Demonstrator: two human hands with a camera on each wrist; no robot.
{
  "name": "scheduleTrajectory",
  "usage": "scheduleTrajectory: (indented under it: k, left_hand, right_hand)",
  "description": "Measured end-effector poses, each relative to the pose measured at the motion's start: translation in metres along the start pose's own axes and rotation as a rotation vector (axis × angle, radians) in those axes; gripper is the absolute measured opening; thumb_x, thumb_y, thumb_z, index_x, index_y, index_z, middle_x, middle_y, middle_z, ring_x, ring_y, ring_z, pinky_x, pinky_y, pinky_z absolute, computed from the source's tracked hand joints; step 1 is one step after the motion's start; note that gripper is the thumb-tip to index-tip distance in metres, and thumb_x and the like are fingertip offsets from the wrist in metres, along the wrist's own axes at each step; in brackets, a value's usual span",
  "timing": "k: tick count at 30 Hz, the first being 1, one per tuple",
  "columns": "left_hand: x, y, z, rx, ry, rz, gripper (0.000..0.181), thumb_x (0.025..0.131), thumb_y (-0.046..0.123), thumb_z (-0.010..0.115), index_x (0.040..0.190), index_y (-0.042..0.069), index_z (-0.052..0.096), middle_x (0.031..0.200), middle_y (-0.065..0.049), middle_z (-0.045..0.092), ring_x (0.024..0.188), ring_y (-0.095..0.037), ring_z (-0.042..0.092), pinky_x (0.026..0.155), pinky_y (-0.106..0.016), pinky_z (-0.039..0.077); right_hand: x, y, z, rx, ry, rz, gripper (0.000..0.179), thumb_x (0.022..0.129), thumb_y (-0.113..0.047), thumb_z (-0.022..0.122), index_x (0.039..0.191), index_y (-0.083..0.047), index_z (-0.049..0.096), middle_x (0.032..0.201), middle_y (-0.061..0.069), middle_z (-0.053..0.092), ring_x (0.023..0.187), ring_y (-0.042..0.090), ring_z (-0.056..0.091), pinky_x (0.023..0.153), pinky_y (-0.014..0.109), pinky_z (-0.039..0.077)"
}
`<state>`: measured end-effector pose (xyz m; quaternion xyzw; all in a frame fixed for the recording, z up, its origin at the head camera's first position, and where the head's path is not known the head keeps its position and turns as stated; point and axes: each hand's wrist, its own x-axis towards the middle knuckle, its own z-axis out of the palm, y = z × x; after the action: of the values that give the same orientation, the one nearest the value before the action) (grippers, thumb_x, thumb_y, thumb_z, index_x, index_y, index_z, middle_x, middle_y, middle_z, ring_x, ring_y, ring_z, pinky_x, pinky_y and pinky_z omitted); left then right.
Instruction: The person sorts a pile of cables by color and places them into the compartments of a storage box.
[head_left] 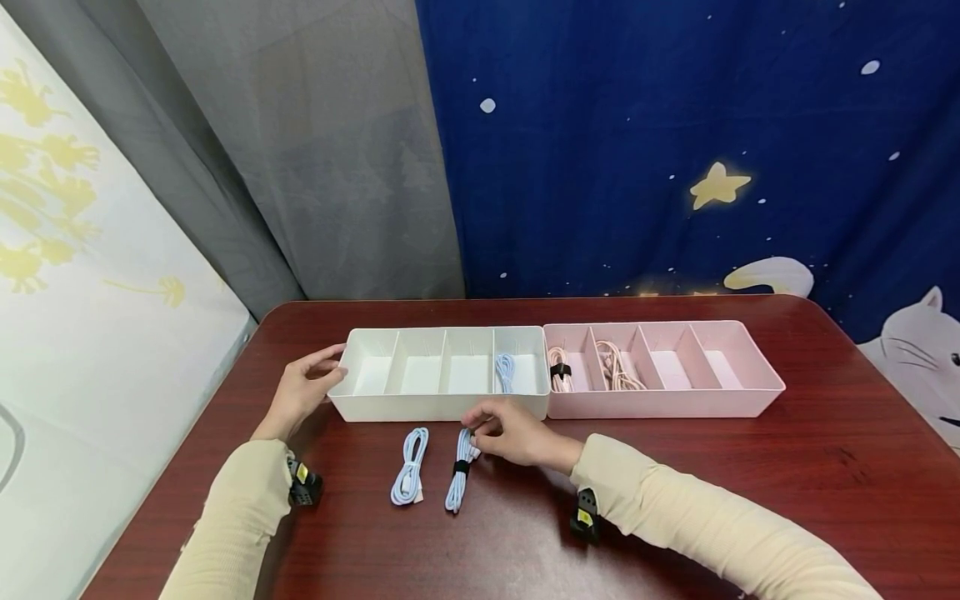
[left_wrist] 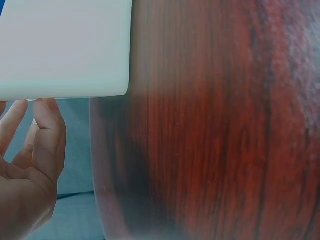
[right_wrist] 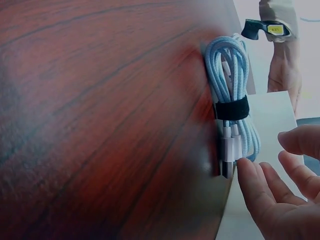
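Stowage status, referenced to the white four-compartment tray (head_left: 435,408): one light-blue cable (head_left: 506,372) lies in its rightmost compartment. The pink four-compartment tray (head_left: 660,406), adjoining its right end, holds a strapped pink cable (head_left: 558,358) and a loose pink cable (head_left: 618,371). Remaining, by judgement: the strapped blue cable (head_left: 460,479) and the strapless blue cable (head_left: 409,471), both on the table (head_left: 360,550) in front of the white tray. Right grip (head_left: 512,435): released, fingertips at the strapped blue cable's connector end, thumb apart. Left grip (head_left: 300,390): unclenched, fingertips against the white tray's left end.
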<state>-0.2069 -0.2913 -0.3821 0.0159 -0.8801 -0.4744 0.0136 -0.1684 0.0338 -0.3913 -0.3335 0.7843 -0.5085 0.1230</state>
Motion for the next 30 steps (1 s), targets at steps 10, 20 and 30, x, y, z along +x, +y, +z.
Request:
scheduleTrajectory:
  k: [10, 20, 30]
  left_hand:
    - [0.000, 0.000, 0.001, -0.009, 0.003, 0.005, 0.047, 0.088, 0.026, 0.055, 0.131, 0.014, 0.045, 0.112, -0.017, 0.050, 0.087, -0.017, 0.052, 0.066, -0.031, 0.049]
    - [0.000, 0.000, 0.001, -0.022, 0.004, 0.016, 0.047, 0.087, 0.025, 0.057, 0.131, 0.013, 0.046, 0.112, -0.016, 0.050, 0.081, -0.008, 0.052, 0.065, -0.031, 0.049]
    - [0.000, 0.000, 0.000, -0.023, -0.001, -0.007, 0.047, 0.088, 0.025, 0.055, 0.132, 0.013, 0.044, 0.113, -0.017, 0.049, 0.085, -0.015, 0.053, 0.066, -0.029, 0.049]
  right_hand:
    - [0.000, 0.001, 0.003, -0.027, 0.002, 0.015, 0.026, 0.076, 0.010, 0.055, 0.101, 0.011, 0.056, 0.099, 0.019, 0.058, 0.081, 0.024, 0.061, 0.073, 0.024, 0.047]
    - [0.000, 0.003, 0.006, -0.079, 0.002, 0.006, 0.027, 0.075, 0.009, 0.055, 0.102, 0.009, 0.057, 0.097, 0.017, 0.059, 0.078, 0.020, 0.061, 0.072, 0.025, 0.047]
    - [0.001, 0.003, 0.011, -0.128, -0.025, 0.011, 0.028, 0.077, 0.003, 0.058, 0.105, 0.008, 0.056, 0.090, 0.014, 0.062, 0.070, 0.014, 0.059, 0.069, 0.023, 0.045]
